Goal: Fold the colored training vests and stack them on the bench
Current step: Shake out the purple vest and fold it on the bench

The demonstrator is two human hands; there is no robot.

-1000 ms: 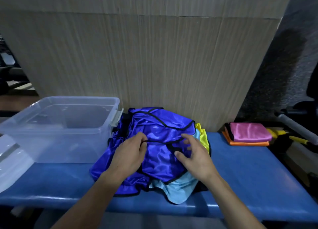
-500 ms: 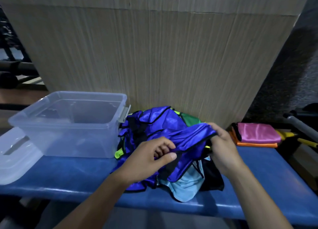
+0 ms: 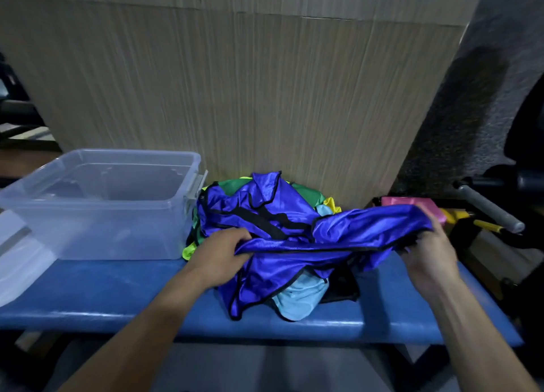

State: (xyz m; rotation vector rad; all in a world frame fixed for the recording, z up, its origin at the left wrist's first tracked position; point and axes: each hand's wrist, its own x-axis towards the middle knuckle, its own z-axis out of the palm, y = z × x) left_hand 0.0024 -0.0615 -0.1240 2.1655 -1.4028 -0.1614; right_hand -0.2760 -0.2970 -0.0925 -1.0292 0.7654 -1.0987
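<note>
I have the blue vest (image 3: pixel 338 238) lifted off the pile (image 3: pixel 265 215) and drawn out between my hands, above the middle of the bench (image 3: pixel 103 288). A second ago both hands were down on the heap, close together, picking at the black trim; half a second ago they had the cloth bunched up between them; now they are well apart and the vest is pulled into a long band. I read that as the vest singled out from the rest, so the folding of this one can begin, though its lower part hangs crumpled onto the pile and is not yet spread flat. Its long axis runs left to right across my view, roughly along the bench, rising a little toward the right end; the black-edged hem faces me. My left hand (image 3: pixel 217 256) grips the left end, fingers curled under the trim. My right hand (image 3: pixel 429 253) clenches the bunched right end, fingers wrapped into the cloth. Below, the pile shows more blue, green, yellow and a light blue vest (image 3: pixel 300 297) spilling toward the front edge. The clear bin (image 3: pixel 97 203) stands just left of the pile, touching it as far as I can tell. At the far right of the bench lies the folded stack (image 3: pixel 412 201), pink on top, partly hidden behind the raised cloth.
</note>
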